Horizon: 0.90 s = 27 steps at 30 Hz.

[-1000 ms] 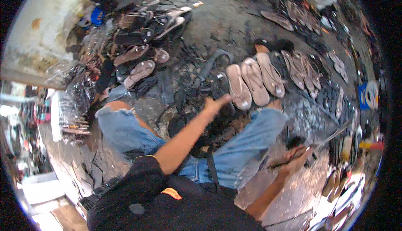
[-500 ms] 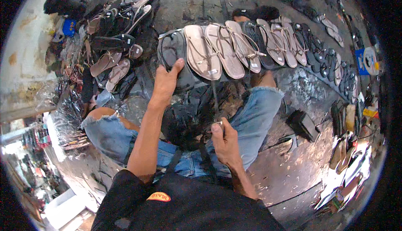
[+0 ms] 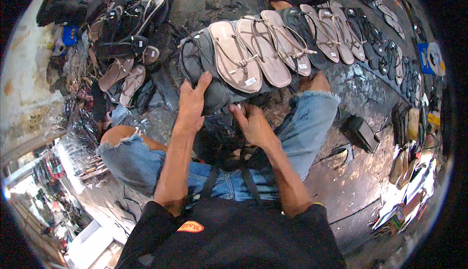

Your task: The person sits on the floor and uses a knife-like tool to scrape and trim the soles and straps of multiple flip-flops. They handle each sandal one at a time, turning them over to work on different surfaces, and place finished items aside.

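The right hand (image 3: 253,125) has just risen: half a second ago it was low over the lap with a thin strip reaching upward from it, and now it sits at mid-frame, just below the near edge of the black flat sandal with thin crossed straps (image 3: 194,57), so both hands appear to be working around one spot. The left hand (image 3: 191,102) has hardly shifted, gripping that sandal left of centre, thumb on top, fingers mostly hidden. The right thumb and fingertips are drawn narrow; whether they pinch anything, I cannot tell. On the right, the sandal is hemmed in by the tan flat sandal with a small knotted strap (image 3: 226,49), first of several pale ones. Below, frayed blue denim jeans (image 3: 314,122) bound the right hand's side. The wider room is over the scrap-strewn grey floor (image 3: 209,5) at upper centre.
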Available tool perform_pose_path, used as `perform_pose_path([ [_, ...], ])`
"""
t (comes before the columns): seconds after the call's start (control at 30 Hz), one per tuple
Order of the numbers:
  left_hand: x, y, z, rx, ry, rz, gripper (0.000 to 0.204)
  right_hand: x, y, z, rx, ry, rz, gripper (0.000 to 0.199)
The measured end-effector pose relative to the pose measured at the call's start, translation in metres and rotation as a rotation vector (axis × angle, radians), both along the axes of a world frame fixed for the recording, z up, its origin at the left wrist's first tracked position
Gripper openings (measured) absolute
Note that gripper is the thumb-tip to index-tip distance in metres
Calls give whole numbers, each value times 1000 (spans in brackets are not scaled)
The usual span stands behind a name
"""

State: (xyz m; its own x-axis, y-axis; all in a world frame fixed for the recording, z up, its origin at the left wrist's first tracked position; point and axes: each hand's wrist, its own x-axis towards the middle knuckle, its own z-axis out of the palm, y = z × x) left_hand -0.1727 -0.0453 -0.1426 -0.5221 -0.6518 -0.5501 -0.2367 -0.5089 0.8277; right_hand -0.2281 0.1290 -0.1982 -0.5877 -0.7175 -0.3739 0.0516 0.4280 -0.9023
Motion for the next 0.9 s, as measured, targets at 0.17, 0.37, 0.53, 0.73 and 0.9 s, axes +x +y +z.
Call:
perform_pose_path([
  [0.17,11,-1,-7,129,96,5,36,-2,-37,-24,213,140,79,44],
  [0.37,9,0,-9,240,57,43,28,6,-56,-140,-74,929,-30,34],
  [0.53,4,7,-7,212,93,30,28,-20,-44,-197,-47,1150,-23,48],
  [0.73,35,26,25,123,-53,47,39,-51,-89,-134,292,284,151,52],
  [0.9,99,52,103,-246,-113,-111,64,11,-122,-29,-223,-502,-153,56],
])
